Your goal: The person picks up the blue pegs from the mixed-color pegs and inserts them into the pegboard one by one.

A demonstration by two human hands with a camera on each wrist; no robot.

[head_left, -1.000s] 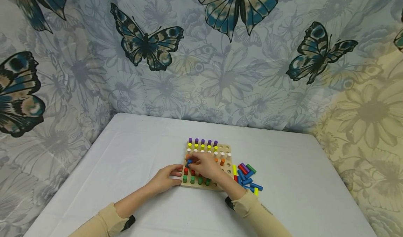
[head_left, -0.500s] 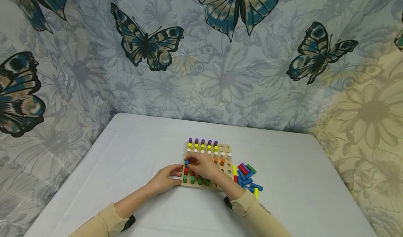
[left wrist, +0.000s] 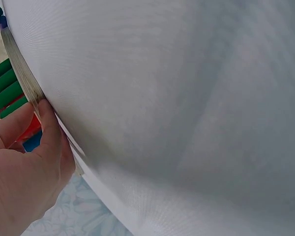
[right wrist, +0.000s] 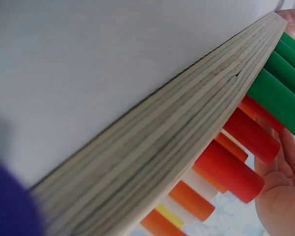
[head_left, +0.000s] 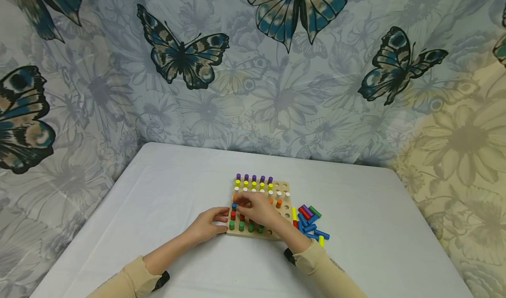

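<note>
A wooden pegboard (head_left: 287,222) lies on the white table, with colored pegs upright in rows. My left hand (head_left: 205,225) touches the board's left side, thumb by the near corner and fingers loosely bent. In the left wrist view that hand (left wrist: 34,162) covers part of the board's edge. Over the left part of the board is my right hand (head_left: 254,206), its fingertips beside a blue peg (head_left: 234,206) that stands in the blue row's first place, and no peg shows between them. Part of the board is hidden beneath this hand; its fingertips are out of the right wrist view.
Right of the board lies a loose pile of pegs: several blue pegs (head_left: 310,228), plus yellow, red, purple and a green peg (head_left: 315,211). Green pegs (head_left: 241,226) fill part of the near row. A butterfly-patterned cloth (head_left: 284,100) hangs behind the table.
The blue peg has gone from tilted in my right fingers to upright and lower in the board. My right fingertips have shifted slightly right, off it. The left hand stays at the board's side.
</note>
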